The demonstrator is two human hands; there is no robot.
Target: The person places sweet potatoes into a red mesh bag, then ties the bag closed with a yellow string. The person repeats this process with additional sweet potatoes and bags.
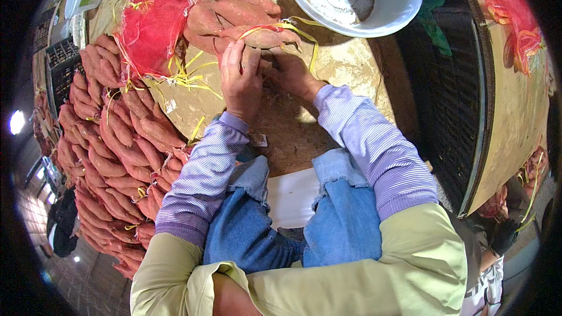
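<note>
Several sweet potatoes [243,7] lie together in front of me on the work surface, seemingly inside a red mesh bag. A yellow drawstring [310,22] runs over them and loops down to the right. My left hand [241,85] is at their near side, its fingers closed together against the bagged sweet potatoes. Close beside it, my right hand [293,73] is in shadow with its fingers curled in toward the left. What lies between its fingertips is hidden.
Flat red mesh bags [153,26] with loose yellow ties [190,79] lie to the left. Beyond them rises a big stack of bagged sweet potatoes [117,146]. A white tub [383,20] stands at the back right, near a black crate [439,99]. A brown board [515,111] borders the right.
</note>
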